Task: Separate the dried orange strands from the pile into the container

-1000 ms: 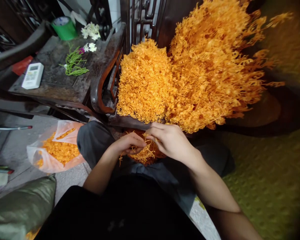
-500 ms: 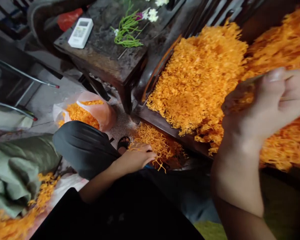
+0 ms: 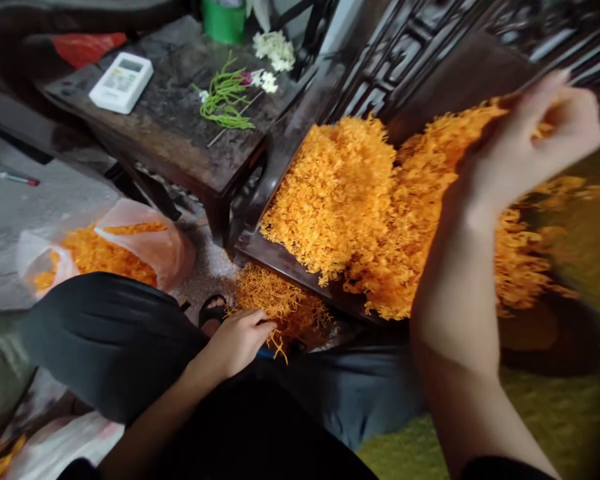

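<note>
My left hand [image 3: 243,340] is low between my knees, fingers closed. A thin orange branched stem [image 3: 279,347] pokes out from under its fingertips. Just beyond it lies a heap of bare orange branched stems [image 3: 267,290], partly shadowed under the bench edge. My right hand [image 3: 550,133] is raised over the right end of a big pile of frilly orange pieces [image 3: 330,193]. Its fingers are curled in toward the thumb, and the hand is blurred. A bit of orange shows in the gap of the fingers; whether it is held or lies behind, I cannot tell.
The pile rests on a dark wooden bench [image 3: 300,257]. On a side table [image 3: 180,133] are a white remote control [image 3: 121,83], green stems [image 3: 225,100], white flowers [image 3: 275,50] and a green roll [image 3: 224,20]. A pink plastic bag [image 3: 175,250] of orange pieces stands on the floor.
The view has swung right, so the table, bag and pile sit further left. My right hand has moved away to the pile's far right end. My left hand still holds the stem.
</note>
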`<state>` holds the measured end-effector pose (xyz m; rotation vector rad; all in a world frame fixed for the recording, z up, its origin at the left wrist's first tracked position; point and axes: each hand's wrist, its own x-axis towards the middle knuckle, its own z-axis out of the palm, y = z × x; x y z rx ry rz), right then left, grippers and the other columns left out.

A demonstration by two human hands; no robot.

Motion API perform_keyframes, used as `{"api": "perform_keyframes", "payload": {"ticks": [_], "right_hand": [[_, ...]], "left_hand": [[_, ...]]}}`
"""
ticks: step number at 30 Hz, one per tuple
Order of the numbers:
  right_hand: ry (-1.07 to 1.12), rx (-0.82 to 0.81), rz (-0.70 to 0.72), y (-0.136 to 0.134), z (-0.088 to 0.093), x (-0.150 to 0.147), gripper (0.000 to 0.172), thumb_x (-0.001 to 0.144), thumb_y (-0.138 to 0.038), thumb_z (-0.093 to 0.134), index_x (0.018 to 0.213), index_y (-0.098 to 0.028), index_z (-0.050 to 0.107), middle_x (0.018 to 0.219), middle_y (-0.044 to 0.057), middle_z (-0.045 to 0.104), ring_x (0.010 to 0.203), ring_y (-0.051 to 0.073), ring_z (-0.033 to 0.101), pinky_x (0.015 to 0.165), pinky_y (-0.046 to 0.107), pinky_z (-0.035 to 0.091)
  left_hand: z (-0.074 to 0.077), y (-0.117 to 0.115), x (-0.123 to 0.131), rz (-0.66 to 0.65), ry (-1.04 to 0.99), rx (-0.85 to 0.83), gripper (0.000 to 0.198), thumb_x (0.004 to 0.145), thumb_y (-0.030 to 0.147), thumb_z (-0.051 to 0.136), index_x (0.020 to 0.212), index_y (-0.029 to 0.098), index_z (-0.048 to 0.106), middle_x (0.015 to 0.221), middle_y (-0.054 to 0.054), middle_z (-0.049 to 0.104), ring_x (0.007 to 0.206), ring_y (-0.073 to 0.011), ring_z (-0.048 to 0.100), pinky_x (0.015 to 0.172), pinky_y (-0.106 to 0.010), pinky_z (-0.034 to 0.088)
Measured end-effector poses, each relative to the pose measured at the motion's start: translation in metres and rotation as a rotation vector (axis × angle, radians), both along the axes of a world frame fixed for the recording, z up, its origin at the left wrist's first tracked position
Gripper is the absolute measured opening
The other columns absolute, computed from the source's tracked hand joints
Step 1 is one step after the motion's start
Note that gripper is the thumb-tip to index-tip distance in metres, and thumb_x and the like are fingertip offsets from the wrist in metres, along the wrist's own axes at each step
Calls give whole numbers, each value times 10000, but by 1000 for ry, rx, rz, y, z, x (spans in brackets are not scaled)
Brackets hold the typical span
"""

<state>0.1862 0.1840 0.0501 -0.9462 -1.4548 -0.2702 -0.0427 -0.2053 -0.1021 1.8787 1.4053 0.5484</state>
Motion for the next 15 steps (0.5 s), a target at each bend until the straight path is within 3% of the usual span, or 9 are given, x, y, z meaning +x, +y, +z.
{"api": "perform_keyframes", "payload": {"ticks": [1, 3, 5, 8, 11, 15], "right_hand": [[-43, -10, -97, 13, 5, -3, 701, 950, -723, 293, 727, -144, 621, 691, 26, 579, 738, 159, 602, 747, 386, 438], [-162, -165, -164, 34, 4, -15, 624, 983, -681, 359, 910, -118, 618, 916, 98, 652, 889, 174, 594, 878, 387, 454], [-273, -386, -170, 47, -9, -32, 532, 1021, -574, 479, 1150, -66, 568, 1180, 192, 620, 1084, 187, 564, 1013, 370, 417], [-433, -642, -212, 58, -34, -55, 651, 1061, -551, 423, 1422, -10, 448, 1402, 251, 479, 1345, 261, 463, 1128, 399, 329], [-513, -712, -128, 64, -50, -68, 711, 1090, -596, 304, 1581, -83, 347, 1506, 251, 420, 1419, 349, 412, 1140, 501, 335], [-632, -848, 113, 76, -52, -72, 684, 1060, -653, 346, 1519, -176, 514, 1516, 204, 525, 1405, 386, 457, 1124, 617, 365]], "left_hand": [[0, 2, 1, 2, -18, 24, 312, 1054, 252, 464, 1146, 225, 761, 971, -73, 671, 932, -196, 664, 875, -298, 526], [1, 7, 2, 6, -28, 62, 316, 1058, 266, 465, 1148, 230, 766, 982, -71, 670, 928, -191, 667, 862, -288, 531], [4, 12, 3, 6, 1, 83, 318, 1062, 274, 465, 1150, 231, 768, 1002, -72, 675, 936, -192, 674, 846, -286, 532], [9, 20, 3, -12, 59, 94, 324, 1066, 267, 459, 1178, 236, 761, 1030, -67, 683, 926, -187, 685, 823, -284, 529], [12, 27, 6, -37, 66, 92, 323, 1064, 262, 463, 1209, 248, 752, 1033, -57, 687, 886, -174, 691, 806, -280, 531], [12, 30, 8, -40, 55, 80, 321, 1060, 261, 470, 1211, 240, 752, 1043, -62, 698, 917, -186, 705, 818, -285, 540]]}}
